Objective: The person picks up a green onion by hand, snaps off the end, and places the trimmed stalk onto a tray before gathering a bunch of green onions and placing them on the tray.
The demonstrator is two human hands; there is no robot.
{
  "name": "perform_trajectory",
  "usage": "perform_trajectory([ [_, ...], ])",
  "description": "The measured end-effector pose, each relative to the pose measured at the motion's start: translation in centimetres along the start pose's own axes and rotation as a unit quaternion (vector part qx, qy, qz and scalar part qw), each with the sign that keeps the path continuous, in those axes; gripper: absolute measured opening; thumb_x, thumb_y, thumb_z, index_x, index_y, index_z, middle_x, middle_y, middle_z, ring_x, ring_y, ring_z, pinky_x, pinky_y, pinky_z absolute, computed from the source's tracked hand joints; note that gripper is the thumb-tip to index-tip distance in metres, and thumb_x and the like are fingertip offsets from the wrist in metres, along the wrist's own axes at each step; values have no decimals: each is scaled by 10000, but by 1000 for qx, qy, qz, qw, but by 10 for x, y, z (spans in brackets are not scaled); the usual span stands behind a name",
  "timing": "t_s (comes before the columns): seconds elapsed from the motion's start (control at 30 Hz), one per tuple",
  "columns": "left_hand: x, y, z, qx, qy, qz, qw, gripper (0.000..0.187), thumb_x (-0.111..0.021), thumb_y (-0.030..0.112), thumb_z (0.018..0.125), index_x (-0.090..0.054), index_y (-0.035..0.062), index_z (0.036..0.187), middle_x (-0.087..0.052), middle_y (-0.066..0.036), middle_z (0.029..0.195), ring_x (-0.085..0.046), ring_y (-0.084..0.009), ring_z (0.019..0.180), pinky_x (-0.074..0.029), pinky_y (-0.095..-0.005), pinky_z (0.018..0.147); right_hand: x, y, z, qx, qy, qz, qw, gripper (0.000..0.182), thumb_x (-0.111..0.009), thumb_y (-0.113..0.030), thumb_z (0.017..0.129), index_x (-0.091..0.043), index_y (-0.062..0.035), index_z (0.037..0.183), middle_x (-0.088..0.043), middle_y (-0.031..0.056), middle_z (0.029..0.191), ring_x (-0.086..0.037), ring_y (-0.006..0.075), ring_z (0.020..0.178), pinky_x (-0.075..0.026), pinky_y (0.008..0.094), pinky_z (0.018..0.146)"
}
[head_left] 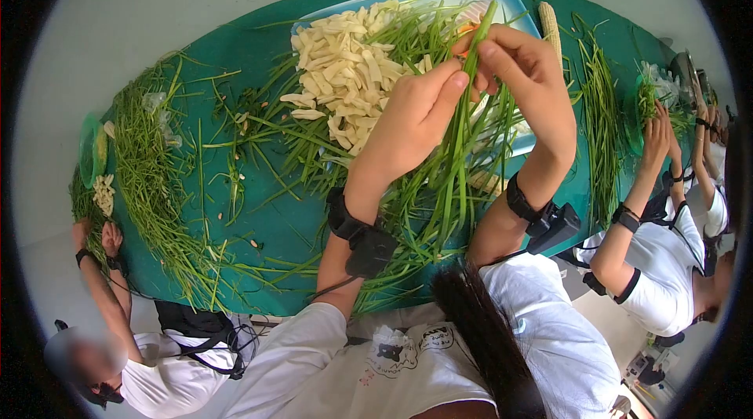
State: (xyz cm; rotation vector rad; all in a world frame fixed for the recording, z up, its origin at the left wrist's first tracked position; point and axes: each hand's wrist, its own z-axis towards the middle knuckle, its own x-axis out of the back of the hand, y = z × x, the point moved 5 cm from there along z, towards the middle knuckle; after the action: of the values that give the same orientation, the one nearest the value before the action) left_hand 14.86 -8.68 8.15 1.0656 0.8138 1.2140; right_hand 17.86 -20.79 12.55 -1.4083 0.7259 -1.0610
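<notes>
A few long green chives hang upright between my two hands, above the tray. My left hand is closed, its thumb and fingertips pinching the stalks. Slightly higher and to the right, my right hand grips the upper part of the same stalks between thumb and fingers. Behind my hands, a blue-rimmed tray holds a heap of pale cream strips and more green stalks. Something orange shows partly behind my right fingers. Loose chives spill from the tray toward my body.
On the green table, a long pile of chives lies left and another bundle right. A corn cob rests by the tray's right edge. Other people's hands work at both ends, near green baskets.
</notes>
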Motion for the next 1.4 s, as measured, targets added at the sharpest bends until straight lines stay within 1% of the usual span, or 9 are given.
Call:
perform_trajectory([
  [0.33,1,3,0,3,-19,23,1000,246,-507,199,922,-531,-14,800,-373,-93,528,-348,-150,459,-291,-316,455,7,-4,1,21,43,31,998,178,-596,-167,881,-575,-4,813,-550,-5,626,-500,47,561,-383,189,533],
  [0.4,-2,3,-3,89,-85,53,991,243,-490,206,941,-587,-13,902,-554,-17,707,-485,-75,668,-402,-230,611,12,-4,1,15,76,17,997,175,-616,-165,870,-574,-6,811,-549,-5,630,-491,44,557,-378,186,517],
  [0.53,-2,10,-1,82,-78,62,992,238,-483,199,943,-595,-6,898,-540,-22,669,-468,-71,622,-381,-238,565,11,-4,1,23,76,27,996,175,-618,-160,866,-566,-8,797,-547,-4,632,-496,47,559,-383,192,511],
  [0.7,0,6,-1,41,-36,25,998,229,-473,182,944,-599,-4,901,-543,-22,678,-458,-59,625,-369,-235,559,0,5,2,2,-22,-30,999,156,-613,-135,856,-563,-7,782,-543,1,627,-513,59,576,-397,197,523],
  [0.73,-1,4,-1,41,-36,25,998,229,-473,182,944,-599,-4,901,-543,-22,678,-458,-59,625,-369,-235,559,-1,5,1,2,-22,-30,999,156,-613,-135,856,-563,-7,782,-543,1,627,-513,59,576,-397,197,523],
  [0.8,-1,2,0,19,-1,13,1000,244,-522,207,913,-551,-19,828,-545,-126,619,-477,-203,503,-371,-314,503,1,5,1,-2,-2,-7,1000,145,-612,-129,855,-572,-5,790,-541,2,628,-509,58,581,-399,196,532],
  [0.9,2,-3,0,34,-21,43,998,243,-543,201,899,-527,-25,812,-457,-122,555,-414,-181,470,-328,-318,469,6,6,1,-13,3,-14,1000,164,-584,-143,885,-605,13,930,-566,-10,710,-480,41,611,-365,188,549],
  [1.03,2,3,0,39,-11,34,999,246,-559,194,888,-507,-30,799,-387,-122,528,-368,-182,454,-298,-328,452,7,3,2,-2,35,8,999,165,-586,-147,885,-605,14,918,-557,-8,708,-468,46,604,-360,194,545],
  [1.4,2,8,-3,45,-33,-37,998,137,-525,96,858,-542,-35,891,-587,-108,709,-528,-120,562,-448,-268,520,12,-2,3,43,120,41,991,185,-586,-167,894,-603,13,856,-547,-12,657,-485,40,587,-373,189,531],
])
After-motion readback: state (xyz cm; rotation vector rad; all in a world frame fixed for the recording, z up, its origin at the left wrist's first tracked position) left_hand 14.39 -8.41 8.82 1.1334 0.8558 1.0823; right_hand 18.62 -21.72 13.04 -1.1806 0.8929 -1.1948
